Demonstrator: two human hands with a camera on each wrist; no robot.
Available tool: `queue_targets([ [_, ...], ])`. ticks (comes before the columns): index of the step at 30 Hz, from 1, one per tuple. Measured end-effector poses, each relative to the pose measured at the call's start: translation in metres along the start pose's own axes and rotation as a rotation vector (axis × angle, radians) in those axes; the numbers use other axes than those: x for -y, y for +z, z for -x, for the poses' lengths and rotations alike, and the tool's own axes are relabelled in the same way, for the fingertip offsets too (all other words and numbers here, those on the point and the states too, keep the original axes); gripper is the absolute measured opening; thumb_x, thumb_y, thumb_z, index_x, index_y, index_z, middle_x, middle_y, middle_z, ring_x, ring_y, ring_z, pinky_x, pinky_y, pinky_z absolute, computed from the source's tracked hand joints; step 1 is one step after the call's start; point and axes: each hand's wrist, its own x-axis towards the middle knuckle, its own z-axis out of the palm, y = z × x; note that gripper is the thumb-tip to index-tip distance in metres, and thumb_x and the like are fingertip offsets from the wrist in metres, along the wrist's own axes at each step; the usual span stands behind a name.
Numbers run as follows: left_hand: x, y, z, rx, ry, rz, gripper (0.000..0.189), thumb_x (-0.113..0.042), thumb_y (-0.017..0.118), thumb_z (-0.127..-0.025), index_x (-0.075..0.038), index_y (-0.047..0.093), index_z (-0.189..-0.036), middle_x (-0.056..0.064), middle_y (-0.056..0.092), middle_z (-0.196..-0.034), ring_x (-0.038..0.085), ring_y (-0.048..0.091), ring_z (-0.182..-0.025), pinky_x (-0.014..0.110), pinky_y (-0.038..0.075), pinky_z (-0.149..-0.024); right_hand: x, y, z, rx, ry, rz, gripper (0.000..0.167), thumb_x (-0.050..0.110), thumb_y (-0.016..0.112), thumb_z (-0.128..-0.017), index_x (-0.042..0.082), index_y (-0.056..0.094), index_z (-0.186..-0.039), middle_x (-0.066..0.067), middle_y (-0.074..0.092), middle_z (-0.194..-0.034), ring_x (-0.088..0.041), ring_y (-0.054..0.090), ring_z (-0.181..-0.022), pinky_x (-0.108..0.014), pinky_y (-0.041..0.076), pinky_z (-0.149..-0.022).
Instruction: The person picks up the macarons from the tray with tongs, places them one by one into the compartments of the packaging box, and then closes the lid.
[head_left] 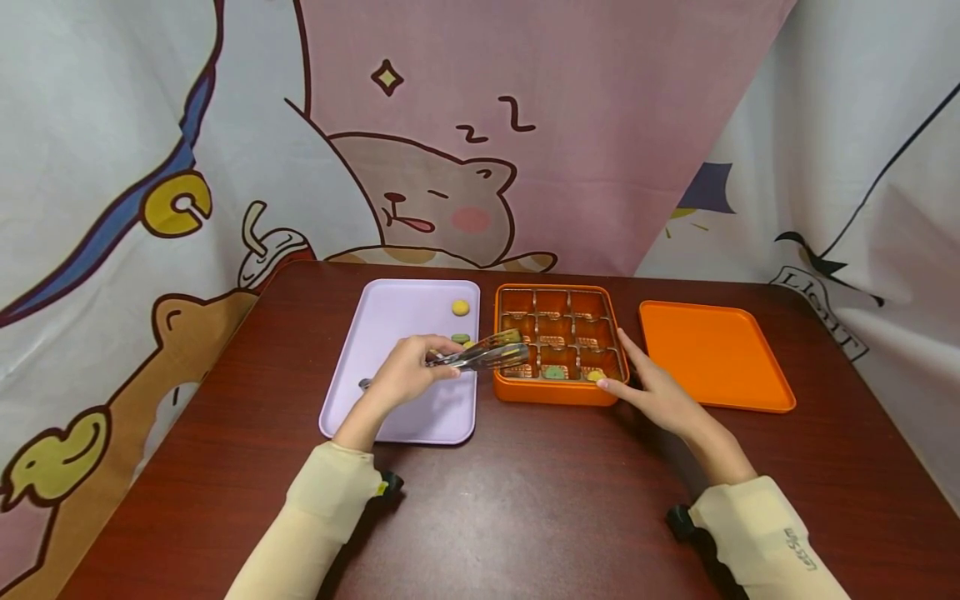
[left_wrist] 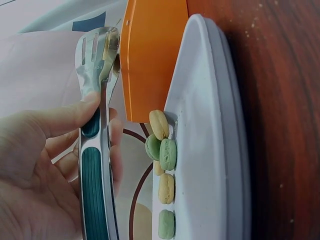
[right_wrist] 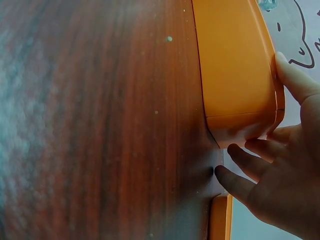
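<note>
My left hand (head_left: 408,367) grips metal tongs (left_wrist: 92,165) with green handle inlays, over the lavender tray (head_left: 397,308). The slotted tong ends reach over the left edge of an orange box (head_left: 555,392); whether they clasp anything is unclear. Yellow macarons (left_wrist: 166,188) and green macarons (left_wrist: 168,154) lie on the tray, partly hidden by the hand in the head view. In the box's divided insert, a green macaron (head_left: 555,372) sits in the front middle compartment and a yellow macaron (head_left: 596,375) in the front right. My right hand (head_left: 660,396) holds the box's front right corner, thumb at the rim.
An orange lid (head_left: 712,358) lies flat to the right of the box, beyond my right hand. Everything stands on a dark wooden table (head_left: 510,500). A printed curtain (head_left: 585,125) hangs along the table's far edge.
</note>
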Motion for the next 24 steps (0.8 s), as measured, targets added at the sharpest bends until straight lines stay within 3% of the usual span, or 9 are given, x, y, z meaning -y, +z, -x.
queue_targets([
  [13, -0.0042, -0.0009, -0.0004, 0.000, 0.008, -0.008, 0.031, -0.012, 0.078, -0.085, -0.008, 0.074, -0.115, 0.013, 0.074, -0.114, 0.018, 0.064, -0.080, 0.025, 0.045, -0.066, 0.0008, -0.0002, 0.0000, 0.003, -0.004, -0.002, 0.094, 0.042, 0.061, -0.097, 0.018, -0.004, -0.161, -0.019, 0.002, -0.168, -0.052, 0.014, -0.149, -0.073, 0.018, -0.112],
  [24, -0.0032, -0.0005, -0.0002, 0.017, 0.001, 0.012, 0.038, -0.015, 0.077, -0.086, -0.009, 0.071, -0.122, 0.013, 0.070, -0.125, 0.022, 0.067, -0.089, 0.025, 0.048, -0.068, 0.0022, -0.0002, 0.0010, 0.001, -0.005, 0.004, 0.094, 0.042, 0.061, -0.098, 0.016, -0.004, -0.161, -0.020, 0.003, -0.168, -0.052, 0.013, -0.149, -0.073, 0.018, -0.112],
])
